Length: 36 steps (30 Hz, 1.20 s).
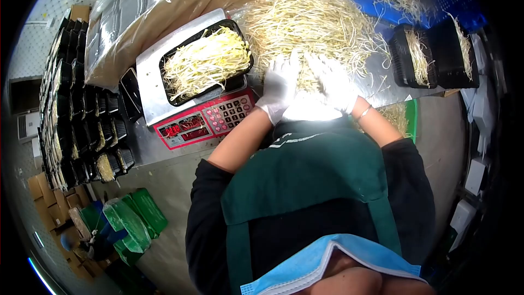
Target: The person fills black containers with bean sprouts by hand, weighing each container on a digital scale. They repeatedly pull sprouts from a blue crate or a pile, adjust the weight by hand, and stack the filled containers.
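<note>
A large loose heap of bean sprouts (311, 19) lies on the metal table in front of me. At its near edge are my left hand (279, 87) and my right hand (335, 84), both in white gloves. Their fingers point forward, stretched out against the sprouts, and a small bunch shows between the two hands. Bright glare washes out part of the gloves. To the left, a black tray piled with sprouts (210, 63) sits on a scale (204, 120) with a red keypad panel and lit red digits.
Two black trays (406, 57) with sprouts stand tilted at the right. Tall stacks of filled black trays (68, 109) line the left edge. Behind the scale is a plastic-wrapped box (128, 27). A blue crate (365, 0) holds more sprouts. Green bags (128, 221) lie lower left.
</note>
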{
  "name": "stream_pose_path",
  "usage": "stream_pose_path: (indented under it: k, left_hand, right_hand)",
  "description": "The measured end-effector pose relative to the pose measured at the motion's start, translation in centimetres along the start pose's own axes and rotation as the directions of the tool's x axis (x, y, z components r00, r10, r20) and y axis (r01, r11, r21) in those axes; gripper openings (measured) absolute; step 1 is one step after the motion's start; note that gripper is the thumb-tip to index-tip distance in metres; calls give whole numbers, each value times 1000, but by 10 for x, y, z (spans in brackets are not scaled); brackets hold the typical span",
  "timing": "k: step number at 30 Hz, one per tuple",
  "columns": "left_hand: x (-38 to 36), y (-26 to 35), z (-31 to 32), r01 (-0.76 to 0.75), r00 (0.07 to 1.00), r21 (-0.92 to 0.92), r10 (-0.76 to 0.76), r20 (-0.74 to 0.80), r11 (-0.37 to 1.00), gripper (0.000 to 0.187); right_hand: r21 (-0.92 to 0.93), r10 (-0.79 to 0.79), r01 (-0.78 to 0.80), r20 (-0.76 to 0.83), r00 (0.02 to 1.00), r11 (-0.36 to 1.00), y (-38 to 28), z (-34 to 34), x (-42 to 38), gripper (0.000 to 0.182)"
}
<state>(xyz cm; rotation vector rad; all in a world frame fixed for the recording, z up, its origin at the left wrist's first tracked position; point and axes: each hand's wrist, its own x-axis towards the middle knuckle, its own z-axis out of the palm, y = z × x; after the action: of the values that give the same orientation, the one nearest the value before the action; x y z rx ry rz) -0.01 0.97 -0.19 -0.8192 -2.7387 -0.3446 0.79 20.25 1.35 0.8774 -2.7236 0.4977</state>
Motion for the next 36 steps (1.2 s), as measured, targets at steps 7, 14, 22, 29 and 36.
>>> stream_pose_path:
  k: [7,14,22,29,36]
  left_hand:
    - [22,-2,-12,-133,893,-199,30,-449,971,53]
    - [10,-1,-26,219,943,0,-212,255,976,46]
    - [10,23,-47,525,816,-376,-327,476,763,28]
    - [-10,-9,-28,83,957,74,-100,272,994,11]
    - [3,-2,-43,77,850,166,-152,504,983,34]
  right_hand:
    - [281,47,-50,16,999,958,6,-56,32,77]
    - [-149,0,46,294,956,988,40,-48,30,61]
    - [784,83,-424,437,896,454,44,-28,33,52]
    - [474,91,-334,464,881,815,21,-26,17,82]
    - [188,126,-169,222,967,967,17,-10,17,60]
